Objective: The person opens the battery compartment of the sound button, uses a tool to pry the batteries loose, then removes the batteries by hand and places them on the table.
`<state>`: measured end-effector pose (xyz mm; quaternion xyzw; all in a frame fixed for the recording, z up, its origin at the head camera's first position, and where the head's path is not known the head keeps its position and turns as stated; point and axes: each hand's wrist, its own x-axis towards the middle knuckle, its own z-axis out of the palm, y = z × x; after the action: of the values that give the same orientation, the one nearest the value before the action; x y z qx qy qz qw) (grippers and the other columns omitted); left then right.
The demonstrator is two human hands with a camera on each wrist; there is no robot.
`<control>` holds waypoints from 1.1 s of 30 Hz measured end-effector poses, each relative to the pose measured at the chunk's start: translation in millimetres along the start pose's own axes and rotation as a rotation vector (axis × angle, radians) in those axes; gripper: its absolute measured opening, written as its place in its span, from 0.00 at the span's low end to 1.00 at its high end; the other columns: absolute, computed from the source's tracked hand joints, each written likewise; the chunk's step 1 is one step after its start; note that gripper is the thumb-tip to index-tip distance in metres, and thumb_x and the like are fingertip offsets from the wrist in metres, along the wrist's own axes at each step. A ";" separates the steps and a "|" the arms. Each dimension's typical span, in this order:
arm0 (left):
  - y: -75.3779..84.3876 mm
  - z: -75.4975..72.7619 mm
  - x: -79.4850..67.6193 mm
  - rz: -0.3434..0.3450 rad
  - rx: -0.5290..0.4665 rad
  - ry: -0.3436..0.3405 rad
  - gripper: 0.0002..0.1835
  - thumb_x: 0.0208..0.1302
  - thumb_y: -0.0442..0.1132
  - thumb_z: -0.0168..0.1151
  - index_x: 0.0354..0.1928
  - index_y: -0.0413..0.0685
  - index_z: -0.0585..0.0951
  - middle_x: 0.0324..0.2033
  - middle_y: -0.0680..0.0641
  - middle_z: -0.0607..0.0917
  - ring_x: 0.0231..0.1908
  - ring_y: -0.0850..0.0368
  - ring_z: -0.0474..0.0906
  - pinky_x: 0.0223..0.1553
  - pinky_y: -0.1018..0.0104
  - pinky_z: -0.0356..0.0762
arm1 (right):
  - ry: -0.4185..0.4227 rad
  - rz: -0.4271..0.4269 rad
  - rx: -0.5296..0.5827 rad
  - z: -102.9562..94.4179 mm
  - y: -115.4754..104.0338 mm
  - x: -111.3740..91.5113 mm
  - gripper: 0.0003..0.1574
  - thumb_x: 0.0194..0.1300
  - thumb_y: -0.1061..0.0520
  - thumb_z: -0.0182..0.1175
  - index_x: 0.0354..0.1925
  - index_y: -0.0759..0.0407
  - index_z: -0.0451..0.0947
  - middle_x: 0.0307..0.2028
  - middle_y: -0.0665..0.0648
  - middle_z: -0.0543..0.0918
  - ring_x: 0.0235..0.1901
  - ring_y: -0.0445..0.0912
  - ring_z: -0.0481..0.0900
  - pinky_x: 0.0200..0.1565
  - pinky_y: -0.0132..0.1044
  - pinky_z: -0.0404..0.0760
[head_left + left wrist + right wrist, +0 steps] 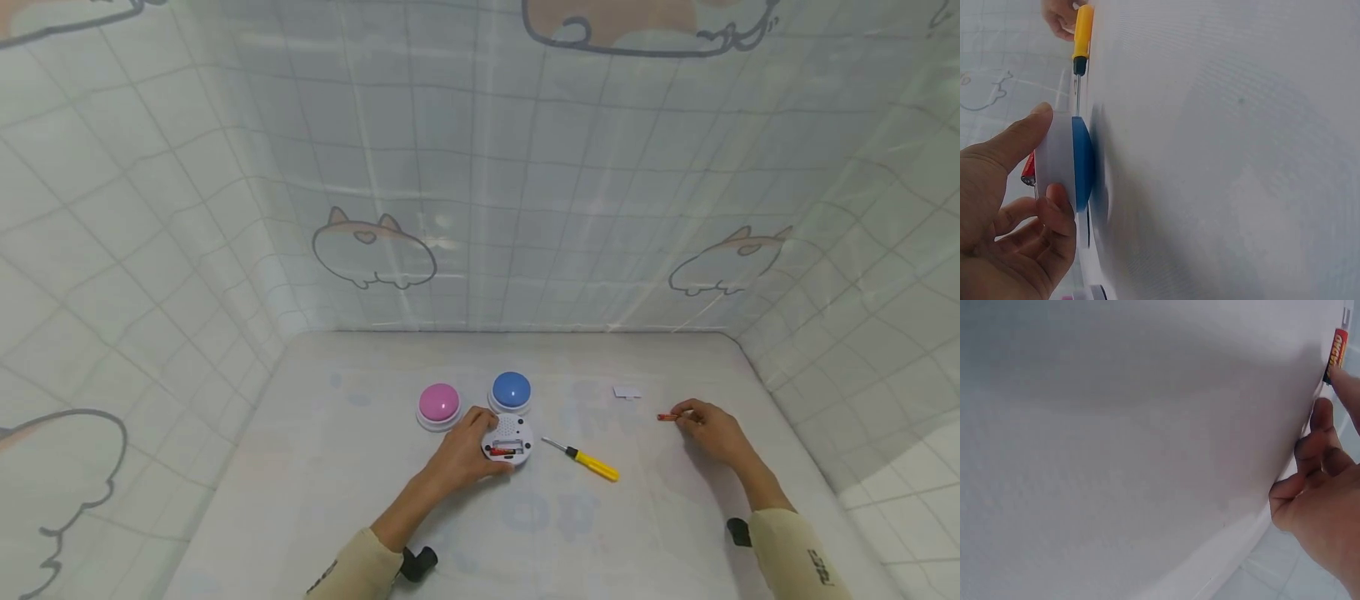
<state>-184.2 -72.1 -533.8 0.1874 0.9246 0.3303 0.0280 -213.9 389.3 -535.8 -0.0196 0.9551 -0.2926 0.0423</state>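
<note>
My left hand (463, 457) grips a round white push button (515, 429) by its edges, with thumb and fingers on opposite sides. The button is turned over, its blue dome (1083, 164) facing the table and its open battery compartment facing up. One red battery (500, 452) lies in the compartment and juts a little past the rim in the left wrist view. Off to the right, my right hand (711, 430) pinches a second red battery (1336, 355) with dark end between thumb and fingertips, low over the table.
Behind the left hand stand a pink push button (438, 402) and a blue one (512, 389), domes up. A yellow-handled screwdriver (595, 464) lies between the hands, tip toward the turned-over button. A small white cover (627, 392) lies farther back. Patterned sheeting (525, 208) walls the table's back and sides.
</note>
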 end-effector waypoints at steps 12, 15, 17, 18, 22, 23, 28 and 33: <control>2.3 1.0 -0.2 -0.019 -0.002 -0.031 0.40 0.47 0.55 0.81 0.60 0.46 0.75 0.61 0.49 0.74 0.53 0.54 0.74 0.60 0.57 0.76 | 0.060 0.007 0.013 17.4 -36.6 5.9 0.16 0.72 0.56 0.60 0.54 0.60 0.82 0.35 0.57 0.78 0.31 0.48 0.71 0.28 0.37 0.71; 3.5 0.4 -0.3 -0.022 -0.003 -0.031 0.40 0.47 0.54 0.81 0.60 0.46 0.75 0.61 0.49 0.74 0.53 0.54 0.74 0.60 0.57 0.75 | 0.051 -0.060 0.005 22.9 -54.7 11.5 0.14 0.71 0.56 0.62 0.52 0.59 0.83 0.34 0.55 0.78 0.30 0.47 0.70 0.28 0.37 0.70; 4.1 0.4 -0.5 -0.018 0.000 -0.028 0.40 0.47 0.54 0.81 0.60 0.46 0.75 0.61 0.48 0.74 0.53 0.54 0.75 0.60 0.56 0.75 | 0.043 -0.109 0.004 27.7 -67.2 14.6 0.14 0.70 0.54 0.63 0.51 0.57 0.85 0.33 0.53 0.78 0.31 0.46 0.70 0.29 0.36 0.69; 4.2 0.6 -0.6 -0.015 0.005 -0.027 0.40 0.47 0.55 0.81 0.60 0.46 0.75 0.61 0.48 0.74 0.53 0.54 0.75 0.60 0.56 0.75 | 0.034 -0.133 0.001 30.5 -73.9 15.9 0.14 0.70 0.54 0.64 0.51 0.57 0.85 0.33 0.52 0.78 0.31 0.46 0.69 0.29 0.36 0.69; 4.0 1.6 -0.7 -0.009 0.005 -0.026 0.40 0.48 0.55 0.81 0.60 0.46 0.75 0.61 0.48 0.74 0.53 0.54 0.75 0.60 0.57 0.76 | -0.006 -0.227 0.003 44.9 -106.2 16.9 0.13 0.69 0.52 0.65 0.49 0.54 0.86 0.33 0.48 0.79 0.32 0.45 0.70 0.32 0.37 0.70; 3.6 1.8 -0.6 -0.010 0.005 -0.026 0.40 0.48 0.56 0.81 0.60 0.46 0.75 0.61 0.48 0.74 0.53 0.54 0.75 0.59 0.57 0.76 | -0.021 -0.244 0.007 49.6 -115.7 17.1 0.13 0.69 0.52 0.65 0.49 0.53 0.86 0.33 0.47 0.79 0.33 0.45 0.70 0.33 0.37 0.70; 4.9 -0.8 -0.8 -0.015 0.002 -0.026 0.41 0.48 0.56 0.81 0.60 0.46 0.75 0.61 0.47 0.74 0.54 0.53 0.74 0.60 0.56 0.76 | -0.110 -0.297 0.059 81.2 -166.8 14.8 0.12 0.68 0.50 0.66 0.49 0.47 0.86 0.32 0.42 0.77 0.36 0.43 0.72 0.39 0.39 0.72; 5.2 -1.7 -0.9 0.024 0.016 -0.017 0.40 0.48 0.56 0.81 0.59 0.45 0.75 0.60 0.47 0.74 0.51 0.55 0.75 0.57 0.58 0.78 | -0.147 -0.430 0.073 109.5 -203.8 5.5 0.08 0.66 0.48 0.68 0.44 0.42 0.86 0.29 0.38 0.76 0.36 0.41 0.72 0.43 0.44 0.68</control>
<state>-181.9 -69.8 -529.3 0.2013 0.9247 0.3218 0.0303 -206.7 159.2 -512.3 -0.2426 0.9121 -0.3268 0.0491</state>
